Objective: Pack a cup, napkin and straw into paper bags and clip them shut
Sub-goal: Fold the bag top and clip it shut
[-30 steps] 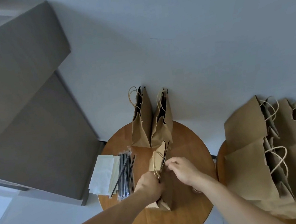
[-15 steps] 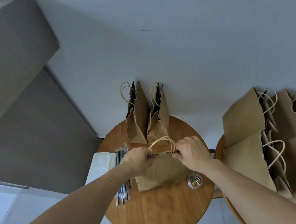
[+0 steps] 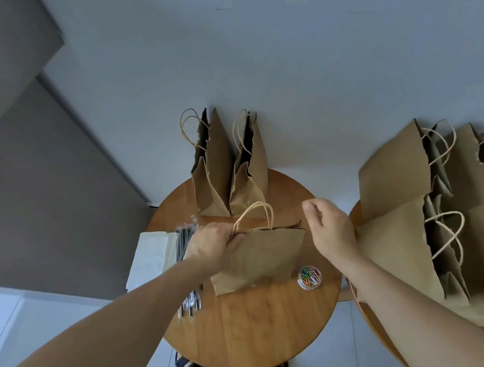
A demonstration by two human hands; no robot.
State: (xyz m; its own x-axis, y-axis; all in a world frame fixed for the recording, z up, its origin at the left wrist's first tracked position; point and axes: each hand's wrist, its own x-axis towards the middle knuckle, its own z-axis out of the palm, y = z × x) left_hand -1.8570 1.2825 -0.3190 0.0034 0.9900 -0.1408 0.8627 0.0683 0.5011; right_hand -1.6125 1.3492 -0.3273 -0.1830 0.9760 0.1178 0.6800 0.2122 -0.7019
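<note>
Paper bag upright mid round wooden surface. Left hand fingers grasp bag's top left corner by handle. Right hand raised off bag's right corner, fingers loosely curled; contents cannot tell. Clip tub just beside bag. Straws, napkins left.

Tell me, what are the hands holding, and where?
The left hand grips the paper bag at its top edge, by the handle. The right hand hovers beside it, holding nothing visible.
</note>
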